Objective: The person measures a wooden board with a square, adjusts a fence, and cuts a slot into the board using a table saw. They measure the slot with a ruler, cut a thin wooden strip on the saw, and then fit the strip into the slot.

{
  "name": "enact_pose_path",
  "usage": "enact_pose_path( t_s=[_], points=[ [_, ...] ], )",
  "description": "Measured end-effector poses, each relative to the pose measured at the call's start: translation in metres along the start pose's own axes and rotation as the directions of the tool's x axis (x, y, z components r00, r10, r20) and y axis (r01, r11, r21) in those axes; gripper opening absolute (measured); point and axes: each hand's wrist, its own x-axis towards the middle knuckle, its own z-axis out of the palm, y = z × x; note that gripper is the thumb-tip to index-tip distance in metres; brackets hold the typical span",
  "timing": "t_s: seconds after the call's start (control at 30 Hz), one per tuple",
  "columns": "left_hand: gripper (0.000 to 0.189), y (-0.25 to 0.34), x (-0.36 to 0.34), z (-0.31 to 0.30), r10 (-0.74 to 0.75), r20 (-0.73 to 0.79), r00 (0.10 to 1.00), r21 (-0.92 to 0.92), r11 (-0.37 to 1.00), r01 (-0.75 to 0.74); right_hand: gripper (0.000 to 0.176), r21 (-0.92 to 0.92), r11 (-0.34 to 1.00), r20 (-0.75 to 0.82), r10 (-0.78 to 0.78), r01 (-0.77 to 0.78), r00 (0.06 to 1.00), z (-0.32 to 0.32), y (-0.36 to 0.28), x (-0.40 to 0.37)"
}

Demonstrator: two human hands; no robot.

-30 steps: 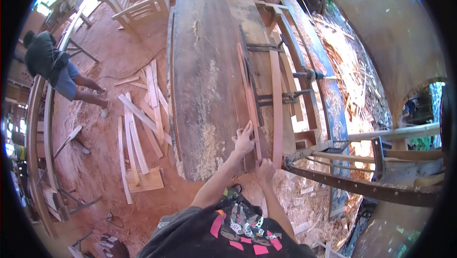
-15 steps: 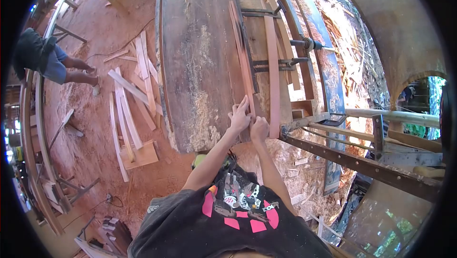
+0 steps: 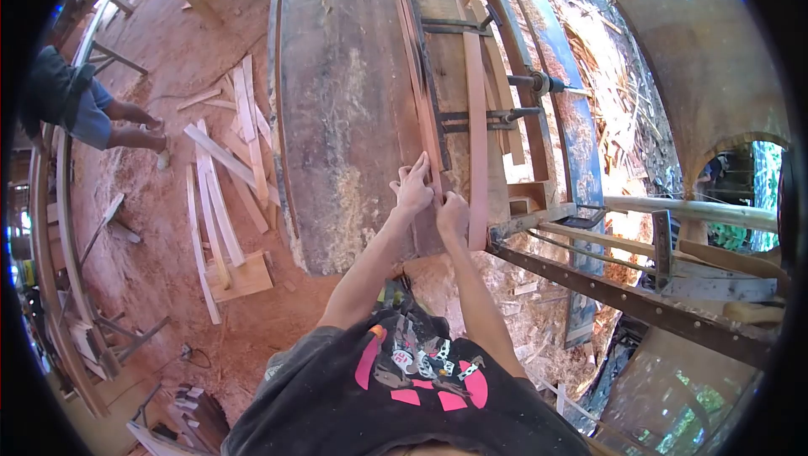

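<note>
A thin reddish wooden strip (image 3: 420,90) lies lengthwise on the worn wooden work table (image 3: 324,119), along a dark metal fence (image 3: 427,77). My left hand (image 3: 412,187) is at the strip's near end, its index finger stretched along the wood and the other fingers bent. Just to the right and nearer to me, my right hand (image 3: 453,214) is closed around the strip's near end, which its fingers partly hide. Another flat pinkish strip (image 3: 476,145) lies to the right of the fence, beneath dark metal bars (image 3: 480,117).
Loose wooden strips (image 3: 220,195) and a small board (image 3: 244,278) lie on the dusty floor at left. A person (image 3: 88,103) stands beyond them. At right are a long metal beam (image 3: 623,296), a pole (image 3: 690,210) and heaped wood shavings (image 3: 619,77).
Both hands have moved a little forward, away from me, and the strip has slid the same way along the fence. The camera view has shifted slightly.
</note>
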Motion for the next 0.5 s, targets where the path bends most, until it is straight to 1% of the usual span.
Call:
enact_pose_path(
  t_s=[0.1, 0.17, 0.23, 0.33, 0.4, 0.43, 0.5],
  points=[
    [0.093, 0.003, 0.003, -0.002, -0.017, -0.019, 1.0, 0.0, 1.0, 0.017, 0.025, -0.011, 0.999, 0.008, -0.032, 0.032, 0.999, -0.001, 0.004, -0.007],
    [0.092, 0.002, 0.005, -0.001, -0.016, -0.012, 1.0, 0.002, 1.0, 0.016, 0.024, 0.088, 0.996, -0.019, 0.013, -0.011, 1.0, 0.003, 0.006, -0.012],
    [0.091, 0.002, 0.009, -0.006, -0.011, -0.017, 1.0, 0.012, 1.0, 0.012, 0.023, 0.109, 0.994, -0.039, 0.01, -0.005, 0.999, 0.004, 0.004, -0.01],
    [0.089, 0.002, 0.017, -0.007, -0.012, -0.005, 1.0, -0.028, 1.0, 0.012, 0.023, 0.133, 0.991, -0.073, -0.002, 0.012, 0.997, 0.009, 0.003, 0.002],
    [0.088, -0.004, 0.02, -0.002, 0.016, -0.062, 0.998, -0.026, 1.0, -0.017, 0.023, 0.142, 0.99, -0.076, 0.007, 0.004, 0.997, 0.009, -0.003, 0.002],
    [0.088, -0.006, 0.014, 0.004, 0.014, -0.059, 0.998, -0.027, 1.0, -0.015, 0.023, 0.152, 0.988, -0.067, 0.022, -0.011, 0.998, 0.007, -0.005, 0.003],
    [0.083, -0.002, -0.003, 0.012, -0.043, -0.053, 0.998, -0.058, 0.998, 0.04, 0.024, 0.157, 0.987, -0.065, 0.025, -0.015, 0.998, 0.005, -0.008, 0.009]
  ],
)
